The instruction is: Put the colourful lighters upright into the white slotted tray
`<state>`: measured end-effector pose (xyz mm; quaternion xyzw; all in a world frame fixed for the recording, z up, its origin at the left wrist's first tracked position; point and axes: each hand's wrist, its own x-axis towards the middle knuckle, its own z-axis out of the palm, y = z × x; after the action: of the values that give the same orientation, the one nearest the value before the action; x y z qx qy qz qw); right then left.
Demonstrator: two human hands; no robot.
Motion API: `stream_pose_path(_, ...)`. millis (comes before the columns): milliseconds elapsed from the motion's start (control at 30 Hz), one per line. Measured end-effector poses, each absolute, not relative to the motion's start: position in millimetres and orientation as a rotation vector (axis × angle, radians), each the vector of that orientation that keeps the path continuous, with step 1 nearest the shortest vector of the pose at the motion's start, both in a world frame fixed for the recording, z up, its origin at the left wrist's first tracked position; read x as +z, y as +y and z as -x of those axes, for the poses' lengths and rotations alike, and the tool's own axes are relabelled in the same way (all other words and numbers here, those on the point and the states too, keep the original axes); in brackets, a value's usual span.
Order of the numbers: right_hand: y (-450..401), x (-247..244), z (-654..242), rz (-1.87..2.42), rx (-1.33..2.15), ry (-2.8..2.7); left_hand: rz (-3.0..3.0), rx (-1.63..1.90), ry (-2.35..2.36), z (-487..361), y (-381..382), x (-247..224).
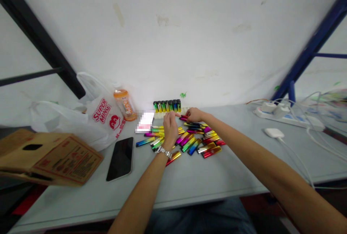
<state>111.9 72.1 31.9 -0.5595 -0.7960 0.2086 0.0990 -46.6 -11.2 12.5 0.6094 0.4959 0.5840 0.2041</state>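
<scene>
A row of upright lighters (163, 106) with black tops and green, yellow and blue bodies stands in a pale tray (159, 115) against the wall. My left hand (170, 127), with a silver bracelet at the wrist, is at the front of the tray; its fingers are curled together, and what they hold, if anything, is hidden. Just to its right, my right hand (195, 115) pinches a magenta lighter (183, 117) that points toward my left hand. Around and below both hands, many shiny lighters (187, 141) in mixed colours lie loosely on the grey table (217, 180).
A phone (120, 159), a cardboard box (65, 160), a white plastic bag (100, 122), an orange bottle (125, 104) and a blurred card (145, 121) are on the left. At right lie a power strip (292, 116), a white charger (274, 133) and loose cables.
</scene>
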Motion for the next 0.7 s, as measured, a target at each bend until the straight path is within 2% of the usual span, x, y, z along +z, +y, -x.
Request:
stream_pose_path(233,71,32,-107,1.662,0.474,-2.400,-1.703,1.635,1.374,53,-13,11)
stream_pose_path(333,61,30,-110,1.511,0.260,-2.360,-1.710,1.631,1.376,54,-13,11)
stream_pose_path(400,50,29,-109,1.348,0.275,-2.220,-1.703,1.636,1.377,55,-14,11)
stream_pose_path(533,19,29,-97,1.037,0.724,-1.733,-1.697,1.658,1.371,56,-15,12)
stream_pose_path(700,-18,28,-80,0.924,1.312,-1.324,-1.706,1.652,1.345,54,-19,14)
